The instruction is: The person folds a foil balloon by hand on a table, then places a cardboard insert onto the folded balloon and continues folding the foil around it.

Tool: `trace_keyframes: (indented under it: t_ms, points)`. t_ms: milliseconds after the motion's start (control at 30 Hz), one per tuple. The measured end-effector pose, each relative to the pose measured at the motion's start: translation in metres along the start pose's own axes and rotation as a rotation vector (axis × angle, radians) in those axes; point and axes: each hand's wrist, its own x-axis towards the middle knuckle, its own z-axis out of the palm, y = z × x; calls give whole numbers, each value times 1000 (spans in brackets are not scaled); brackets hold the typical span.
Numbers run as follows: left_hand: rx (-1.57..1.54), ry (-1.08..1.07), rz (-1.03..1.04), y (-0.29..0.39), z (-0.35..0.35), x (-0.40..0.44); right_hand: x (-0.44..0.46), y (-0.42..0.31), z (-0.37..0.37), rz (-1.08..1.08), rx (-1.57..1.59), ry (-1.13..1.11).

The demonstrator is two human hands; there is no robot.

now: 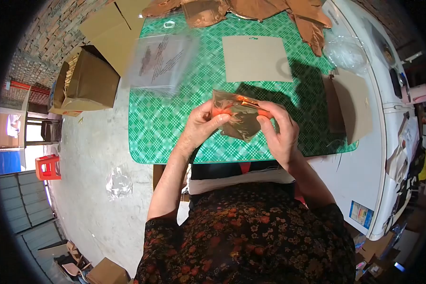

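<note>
A shiny, coppery, see-through film piece is stretched between my two hands above the green checked tabletop. Its left edge is pinched between the thumb and fingers of my left hand. My right hand grips the upper right edge, thumb in front. Whether the film is a flat sheet or a bag, I cannot tell. Beyond my hands lies a cream card with a hanging slot at its far edge. To its left is a stack of clear plastic bags with printed text.
More coppery film pieces are heaped along the table's far edge. Brown card and crumpled clear plastic lie at the right, beside a white fridge-like cabinet. A cardboard box and red stool stand left.
</note>
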Motion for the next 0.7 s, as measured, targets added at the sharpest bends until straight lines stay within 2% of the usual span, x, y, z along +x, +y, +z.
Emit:
trace_keyframes:
  t_ms: [67, 167, 367, 633, 700]
  points:
    - [8, 2, -1, 0, 0, 0, -6, 2, 5, 95, 125, 48]
    - [-15, 13, 6, 1, 2, -1, 2, -8, 1, 350, 367, 18]
    - [-42, 20, -37, 3, 3, -3, 24, -6, -14, 282, 261, -180]
    - [-8, 40, 4, 5, 10, -3, 33, -17, -17, 108, -67, -177]
    - [-34, 39, -49, 8, 9, -4, 33, -15, -14, 63, -121, -159]
